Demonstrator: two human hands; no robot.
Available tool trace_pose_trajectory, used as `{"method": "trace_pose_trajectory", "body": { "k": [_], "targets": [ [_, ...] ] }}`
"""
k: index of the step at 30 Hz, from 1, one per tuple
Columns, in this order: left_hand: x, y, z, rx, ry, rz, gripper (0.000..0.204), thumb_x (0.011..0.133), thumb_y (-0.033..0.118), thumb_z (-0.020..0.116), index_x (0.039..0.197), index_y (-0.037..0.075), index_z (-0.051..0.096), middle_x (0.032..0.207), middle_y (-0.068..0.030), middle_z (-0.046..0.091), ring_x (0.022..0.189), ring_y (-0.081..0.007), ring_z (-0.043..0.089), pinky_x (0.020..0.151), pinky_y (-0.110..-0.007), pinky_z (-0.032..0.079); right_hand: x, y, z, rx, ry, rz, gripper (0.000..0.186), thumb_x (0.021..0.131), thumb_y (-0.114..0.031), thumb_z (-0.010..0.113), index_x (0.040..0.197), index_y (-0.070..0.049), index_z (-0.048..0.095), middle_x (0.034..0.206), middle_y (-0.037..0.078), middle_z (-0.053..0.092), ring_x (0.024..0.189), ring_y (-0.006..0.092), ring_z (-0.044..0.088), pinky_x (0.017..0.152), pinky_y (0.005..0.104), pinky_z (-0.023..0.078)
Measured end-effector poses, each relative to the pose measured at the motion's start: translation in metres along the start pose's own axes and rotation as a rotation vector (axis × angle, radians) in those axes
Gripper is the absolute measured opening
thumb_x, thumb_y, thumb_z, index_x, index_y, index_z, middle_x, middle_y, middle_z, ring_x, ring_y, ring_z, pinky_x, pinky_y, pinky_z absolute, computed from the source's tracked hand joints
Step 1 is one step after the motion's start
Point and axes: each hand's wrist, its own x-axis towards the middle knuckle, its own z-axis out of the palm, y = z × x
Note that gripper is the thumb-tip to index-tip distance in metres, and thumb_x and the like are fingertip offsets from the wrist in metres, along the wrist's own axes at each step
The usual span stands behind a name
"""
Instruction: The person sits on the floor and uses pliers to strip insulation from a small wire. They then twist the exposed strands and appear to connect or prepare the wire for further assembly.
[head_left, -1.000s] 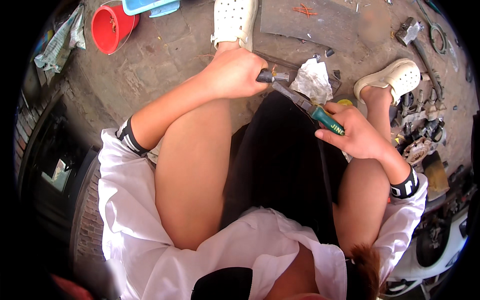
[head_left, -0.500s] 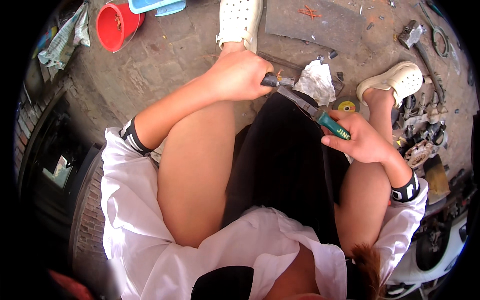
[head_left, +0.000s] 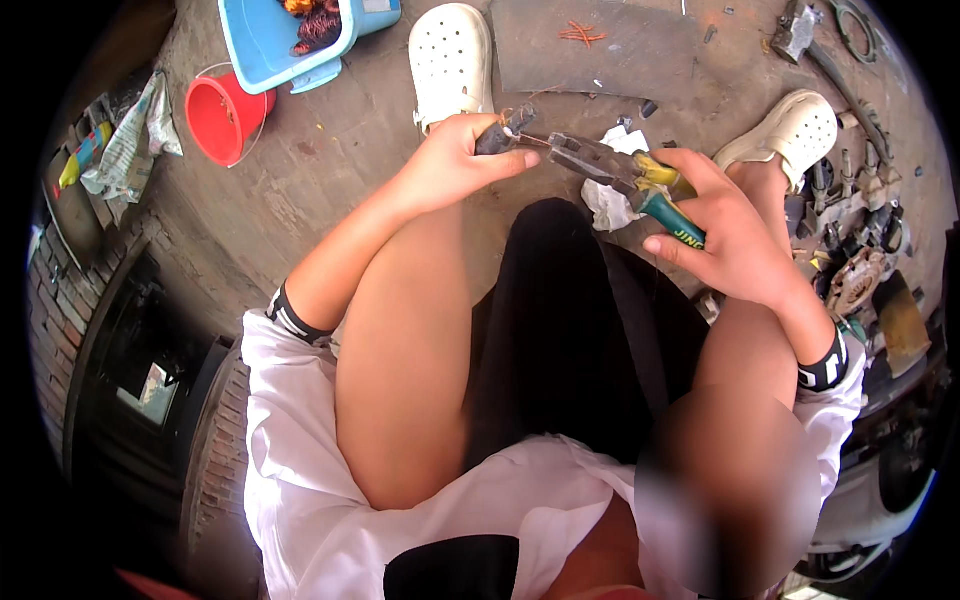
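Floor (head_left: 330, 150): bucket (head_left: 247, 112) at 10 o'clock. Left hand (head_left: 448, 165): fingers grip dark part (head_left: 498, 134). Right hand (head_left: 738, 232): fingers grip pliers (head_left: 606, 168), part's 4 o'clock.

the left hand (head_left: 450, 165) partly covers the dark rod (head_left: 490, 140), and the right hand (head_left: 738, 225) the pliers (head_left: 600, 163). the pliers partly hide the white scrap (head_left: 607, 208). the top edge crops the blue tub (head_left: 255, 50). the right thigh (head_left: 745, 350) is partly blurred.

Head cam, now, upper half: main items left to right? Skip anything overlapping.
Crumpled pale sack → red bucket → dark cylindrical piece in the left hand → pliers → right-foot clog.
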Motion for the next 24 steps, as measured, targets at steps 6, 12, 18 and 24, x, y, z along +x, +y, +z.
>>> {"method": "trace_pose_trajectory", "body": {
  "k": [6,12,18,24],
  "targets": [
    [0.000,0.016,-0.003,-0.470,-0.239,-0.007,0.028,0.091,0.023,0.067,0.076,0.010,0.047,0.063,0.0069,0.039,0.057,-0.0035,0.034,0.050,-0.022,0.026,-0.001,0.000,-0.009,0.088,0.161,0.009,0.030,0.082,-0.023,0.074,0.088,0.006,0.066,0.130,0.021,0.050,0.111,0.0357,0.054,0.093,0.0380,0.044],
    [0.002,0.021,-0.002,-0.423,-0.356,0.160,0.033,0.092,0.032,0.064,0.078,0.009,0.045,0.065,0.0051,0.038,0.058,-0.0050,0.033,0.051,-0.022,0.025,-0.001,0.000,-0.010,0.173,0.201,-0.026,0.033,0.084,-0.026,0.074,0.088,0.006,0.066,0.126,0.021,0.052,0.103,0.0353,0.058,0.088,0.0376,0.047],
    [0.000,0.027,0.007,-0.375,-0.296,0.170,0.033,0.092,0.035,0.061,0.090,0.003,0.052,0.069,0.0036,0.042,0.060,-0.0064,0.034,0.054,-0.023,0.029,-0.003,0.006,-0.009,0.193,0.254,-0.039,0.036,0.085,-0.029,0.072,0.085,0.006,0.066,0.125,0.019,0.054,0.098,0.0311,0.061,0.084,0.0359,0.048],
    [-0.004,0.041,0.015,0.153,-0.150,0.267,0.030,0.092,0.027,0.061,0.106,0.001,0.059,0.080,-0.0025,0.057,0.068,-0.0111,0.049,0.063,-0.026,0.042,-0.002,0.011,-0.008,0.421,0.318,0.070,0.033,0.090,-0.029,0.069,0.092,0.004,0.068,0.123,0.013,0.054,0.097,0.0184,0.059,0.081,0.0300,0.047]
  ]
}}
